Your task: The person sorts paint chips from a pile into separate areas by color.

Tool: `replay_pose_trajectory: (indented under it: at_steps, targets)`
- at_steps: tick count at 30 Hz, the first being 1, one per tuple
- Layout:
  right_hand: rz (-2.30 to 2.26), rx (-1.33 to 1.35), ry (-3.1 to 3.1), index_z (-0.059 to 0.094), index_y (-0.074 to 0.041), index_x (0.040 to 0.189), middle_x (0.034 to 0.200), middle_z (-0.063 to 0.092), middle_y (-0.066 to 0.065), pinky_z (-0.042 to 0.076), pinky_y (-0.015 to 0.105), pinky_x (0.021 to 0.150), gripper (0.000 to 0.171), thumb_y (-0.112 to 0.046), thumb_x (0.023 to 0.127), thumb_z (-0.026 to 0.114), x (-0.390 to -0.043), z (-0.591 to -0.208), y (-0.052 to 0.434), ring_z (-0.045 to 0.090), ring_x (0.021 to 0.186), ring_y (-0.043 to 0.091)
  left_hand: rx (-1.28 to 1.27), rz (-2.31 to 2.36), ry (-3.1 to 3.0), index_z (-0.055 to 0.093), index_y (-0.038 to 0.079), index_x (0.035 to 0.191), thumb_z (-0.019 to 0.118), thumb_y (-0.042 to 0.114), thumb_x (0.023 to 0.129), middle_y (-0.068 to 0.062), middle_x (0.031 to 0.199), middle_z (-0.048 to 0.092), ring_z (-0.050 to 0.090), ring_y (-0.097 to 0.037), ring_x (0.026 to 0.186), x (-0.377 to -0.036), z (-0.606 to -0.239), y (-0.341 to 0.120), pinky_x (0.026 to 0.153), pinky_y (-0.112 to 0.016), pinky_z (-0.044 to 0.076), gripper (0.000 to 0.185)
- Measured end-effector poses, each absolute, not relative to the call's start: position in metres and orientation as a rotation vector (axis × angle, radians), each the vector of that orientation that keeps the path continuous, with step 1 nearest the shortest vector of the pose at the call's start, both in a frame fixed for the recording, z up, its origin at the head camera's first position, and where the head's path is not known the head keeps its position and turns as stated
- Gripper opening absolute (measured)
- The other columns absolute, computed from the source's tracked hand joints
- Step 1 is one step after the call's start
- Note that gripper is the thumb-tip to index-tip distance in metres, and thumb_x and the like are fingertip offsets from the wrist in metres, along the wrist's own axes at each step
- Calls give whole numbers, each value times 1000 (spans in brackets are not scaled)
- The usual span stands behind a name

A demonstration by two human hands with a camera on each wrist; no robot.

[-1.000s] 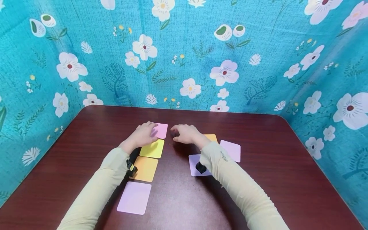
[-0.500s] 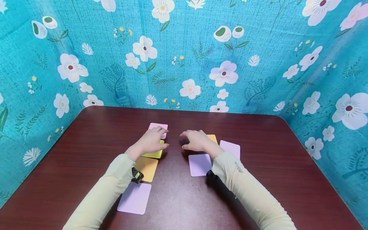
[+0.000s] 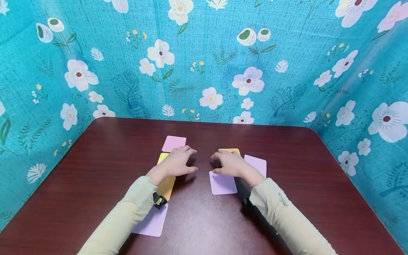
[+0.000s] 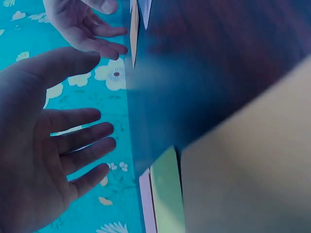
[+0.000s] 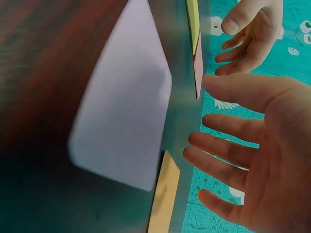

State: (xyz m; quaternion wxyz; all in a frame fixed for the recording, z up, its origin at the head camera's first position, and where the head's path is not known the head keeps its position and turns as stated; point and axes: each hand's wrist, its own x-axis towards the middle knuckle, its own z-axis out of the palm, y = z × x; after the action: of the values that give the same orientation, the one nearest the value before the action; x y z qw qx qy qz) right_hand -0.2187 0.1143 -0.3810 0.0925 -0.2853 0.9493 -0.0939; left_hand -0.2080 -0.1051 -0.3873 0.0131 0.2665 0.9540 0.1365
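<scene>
Both hands hover palm-down over the middle of a dark red table (image 3: 287, 198), holding nothing. My left hand (image 3: 178, 162) lies over a yellow card (image 3: 162, 157), just nearer than a pink card (image 3: 174, 143). My right hand (image 3: 231, 164) lies between an orange card (image 3: 230, 151), a lilac card (image 3: 222, 183) under its wrist and another lilac card (image 3: 257, 165) to its right. The left wrist view shows the left hand (image 4: 48, 160) with fingers spread. In the right wrist view the right hand (image 5: 252, 160) is spread beside the lilac card (image 5: 121, 121).
An orange card (image 3: 166, 187) and a lilac card (image 3: 153, 222) continue the left column toward me, partly under my left sleeve. A teal flowered cloth (image 3: 204, 60) walls the table on three sides. Bare wood lies right of the cards.
Both hands have drawn back toward me. The left hand has come off the pink card, which now lies uncovered, and is over the yellow one. The right hand has uncovered the near lilac card.
</scene>
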Motion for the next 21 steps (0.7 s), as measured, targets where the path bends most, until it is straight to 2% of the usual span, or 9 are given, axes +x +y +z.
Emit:
replay_pose_trajectory:
  at_steps: [4,9,15,21]
  targets:
    - [-327,-843,2832,59,-14,113,101,58,3,37,47,87,44,-34,75,68,-212,-383,122,55,86,14,861,401,2938,53,6,124,65,41,77,-9,119,53,50,-23,111,-203,-387,-97,90,-41,38,60]
    - [-399,-837,2827,59,-11,111,107,57,5,40,46,86,46,-33,72,71,-205,-383,130,58,94,20,951,392,2874,54,5,122,66,41,76,-9,116,54,50,-24,108,-198,-388,-87,91,-41,38,60]
    - [-313,-867,2846,60,-12,111,104,55,3,40,45,81,60,-42,61,77,-195,-386,138,54,93,20,1012,351,2831,55,4,119,68,42,74,-9,112,54,52,-26,103,-191,-392,-73,87,-41,41,60]
    - [-251,-864,2848,58,-10,113,104,52,4,40,39,75,72,-42,53,83,-189,-389,146,51,93,19,1045,281,2847,55,4,119,69,43,72,-7,110,53,51,-23,102,-183,-399,-62,83,-39,43,63]
